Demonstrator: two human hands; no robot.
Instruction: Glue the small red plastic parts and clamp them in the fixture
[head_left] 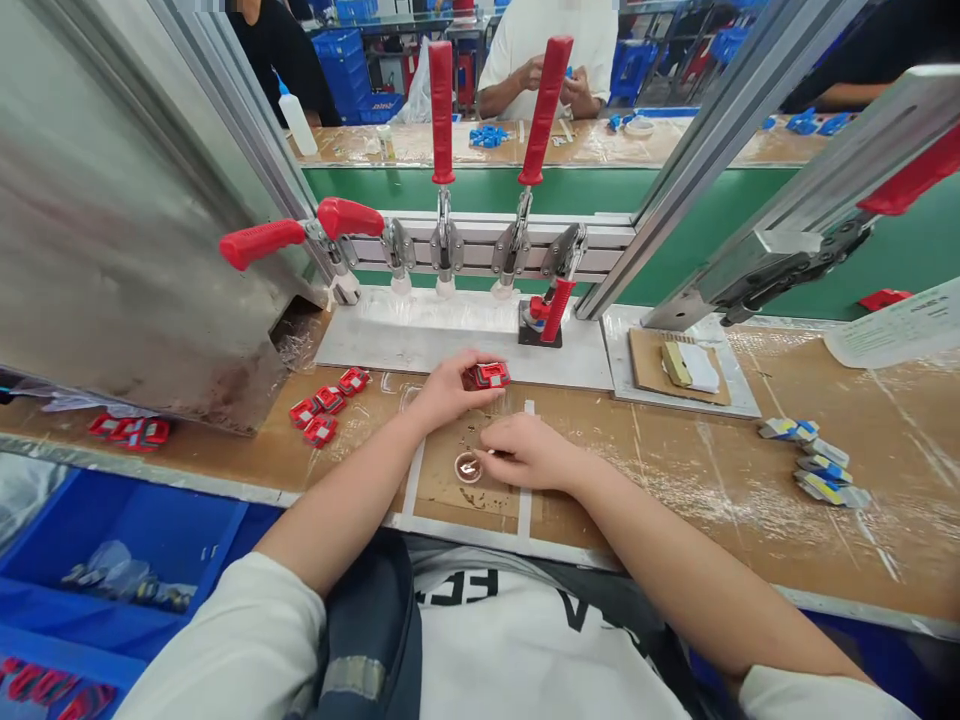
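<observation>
My left hand (pixel 452 392) is closed on a small red and grey plastic part (pixel 493 375), holding it just in front of the metal base plate (pixel 450 335). Lower down, my right hand (pixel 527 450) is closed in a pinch at the edge of a small round dish (pixel 469 468) with dark, shiny content. A thin pale tip shows at its fingers, but what it belongs to is hidden. Left of my left hand lie several similar red parts (pixel 328 399). One clamp, with its red handle (pixel 557 312) lowered, presses on a piece over a black block (pixel 540 338).
Toggle clamps with red handles (pixel 442 115) line a metal rail behind the plate. Left stands a metal cabinet (pixel 127 220); another red group (pixel 131 431) lies below it. Yellow-blue-grey parts (pixel 821 465) lie right. Blue bins (pixel 120 550) sit lower left. A co-worker (pixel 551 60) sits opposite.
</observation>
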